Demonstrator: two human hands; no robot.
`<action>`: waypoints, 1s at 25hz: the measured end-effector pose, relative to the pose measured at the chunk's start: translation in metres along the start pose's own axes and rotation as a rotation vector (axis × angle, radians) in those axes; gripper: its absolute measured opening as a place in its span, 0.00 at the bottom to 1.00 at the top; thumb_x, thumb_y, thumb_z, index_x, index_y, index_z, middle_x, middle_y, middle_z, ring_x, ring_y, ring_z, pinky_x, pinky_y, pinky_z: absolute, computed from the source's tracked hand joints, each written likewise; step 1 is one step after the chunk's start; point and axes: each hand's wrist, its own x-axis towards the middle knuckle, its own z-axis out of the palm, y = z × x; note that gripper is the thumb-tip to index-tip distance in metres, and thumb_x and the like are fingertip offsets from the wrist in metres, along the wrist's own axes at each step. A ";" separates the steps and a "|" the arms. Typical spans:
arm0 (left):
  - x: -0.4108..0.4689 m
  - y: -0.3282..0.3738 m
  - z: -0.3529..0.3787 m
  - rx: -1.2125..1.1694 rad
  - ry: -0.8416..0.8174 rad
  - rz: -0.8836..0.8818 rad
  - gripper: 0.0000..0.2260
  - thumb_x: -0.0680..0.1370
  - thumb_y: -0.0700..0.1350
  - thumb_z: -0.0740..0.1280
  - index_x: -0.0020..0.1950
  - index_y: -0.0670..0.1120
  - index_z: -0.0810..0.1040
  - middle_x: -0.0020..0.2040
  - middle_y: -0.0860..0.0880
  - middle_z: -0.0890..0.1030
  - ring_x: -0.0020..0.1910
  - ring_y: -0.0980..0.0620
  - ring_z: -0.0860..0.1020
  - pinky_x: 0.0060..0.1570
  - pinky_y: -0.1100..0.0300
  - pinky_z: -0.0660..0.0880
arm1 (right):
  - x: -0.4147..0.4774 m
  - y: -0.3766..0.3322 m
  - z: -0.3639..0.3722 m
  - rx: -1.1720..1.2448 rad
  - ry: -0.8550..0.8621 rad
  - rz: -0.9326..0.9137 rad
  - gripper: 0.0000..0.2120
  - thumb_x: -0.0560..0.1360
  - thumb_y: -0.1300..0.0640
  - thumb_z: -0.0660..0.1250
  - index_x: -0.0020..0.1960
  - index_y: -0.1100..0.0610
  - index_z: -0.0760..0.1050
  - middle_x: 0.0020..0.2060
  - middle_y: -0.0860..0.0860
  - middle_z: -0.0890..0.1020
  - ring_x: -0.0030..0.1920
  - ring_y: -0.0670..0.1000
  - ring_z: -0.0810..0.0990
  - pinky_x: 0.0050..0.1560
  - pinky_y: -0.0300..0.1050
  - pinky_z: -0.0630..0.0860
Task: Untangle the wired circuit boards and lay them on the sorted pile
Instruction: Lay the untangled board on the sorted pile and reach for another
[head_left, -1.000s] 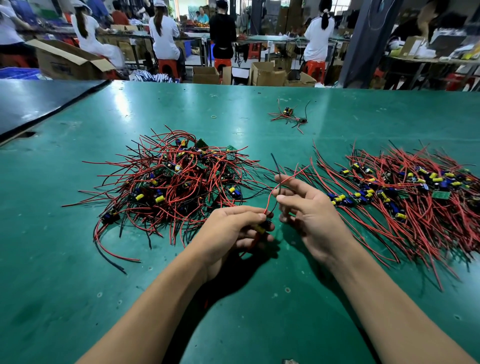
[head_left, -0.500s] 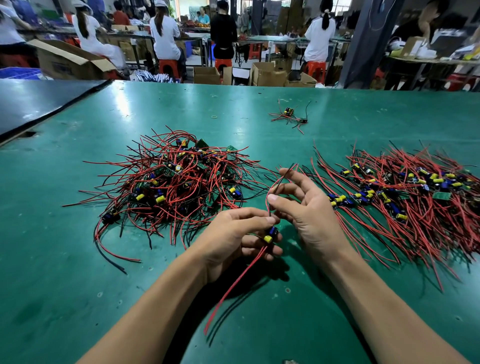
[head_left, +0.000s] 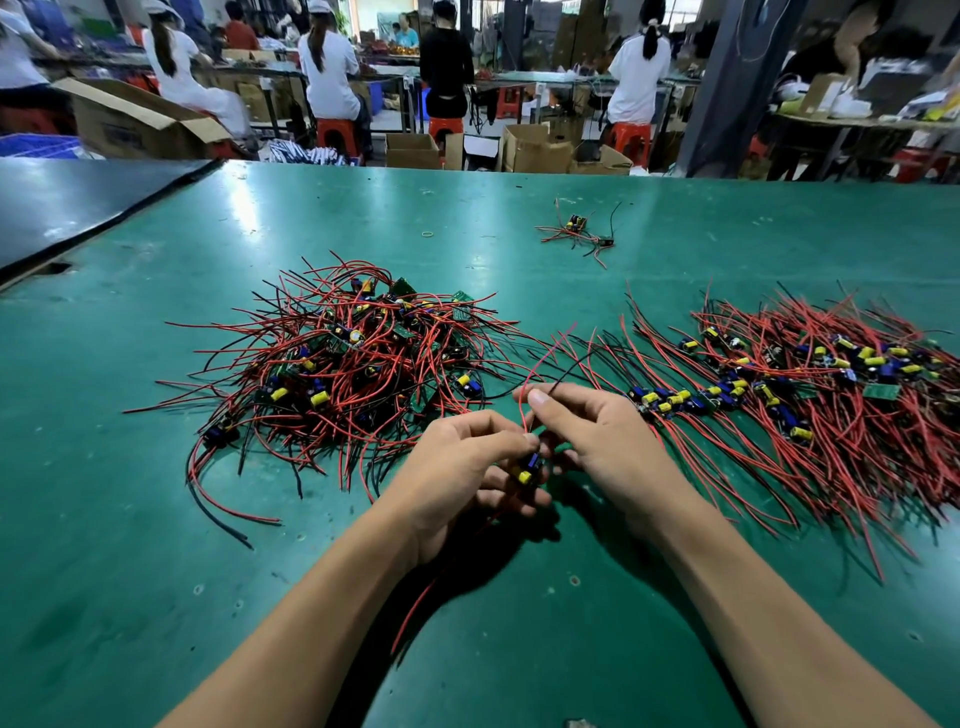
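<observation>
A tangled heap of wired circuit boards (head_left: 353, 364) with red and black leads lies left of centre on the green table (head_left: 156, 571). The sorted pile (head_left: 810, 384) spreads to the right, its leads lying roughly parallel. My left hand (head_left: 462, 478) grips one small circuit board (head_left: 529, 467) with a yellow and a blue part, just in front of the heap. My right hand (head_left: 602, 436) pinches that board's red and black wires (head_left: 540, 364) above it. One red lead trails down between my forearms.
A small separate clump of wired boards (head_left: 576, 234) lies further back on the table. A dark table surface (head_left: 62, 208) adjoins at the far left. Beyond the far edge are cardboard boxes (head_left: 535, 148), red stools and several seated people.
My left hand has stayed in place holding the board. My right hand's fingers have curled in from a looser hold and now pinch the upper wires close to the board.
</observation>
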 end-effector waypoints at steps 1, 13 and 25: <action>0.000 -0.001 0.001 0.018 0.007 0.016 0.03 0.77 0.36 0.68 0.43 0.39 0.77 0.33 0.40 0.81 0.28 0.44 0.81 0.26 0.59 0.78 | -0.001 0.000 -0.001 -0.042 -0.039 0.029 0.09 0.81 0.54 0.66 0.52 0.55 0.84 0.37 0.55 0.79 0.31 0.47 0.76 0.28 0.36 0.74; 0.001 -0.001 0.001 0.134 0.016 0.010 0.05 0.75 0.33 0.68 0.40 0.36 0.82 0.30 0.40 0.78 0.24 0.45 0.79 0.24 0.60 0.76 | 0.006 0.003 -0.017 -0.185 0.070 -0.082 0.06 0.73 0.56 0.76 0.39 0.57 0.84 0.30 0.49 0.80 0.27 0.45 0.70 0.28 0.36 0.65; 0.004 -0.008 0.002 0.159 0.030 0.140 0.05 0.76 0.38 0.71 0.42 0.42 0.85 0.37 0.43 0.84 0.35 0.50 0.80 0.35 0.62 0.78 | 0.016 0.005 -0.007 0.248 0.190 0.042 0.14 0.79 0.50 0.68 0.37 0.55 0.78 0.27 0.50 0.65 0.22 0.46 0.64 0.24 0.37 0.62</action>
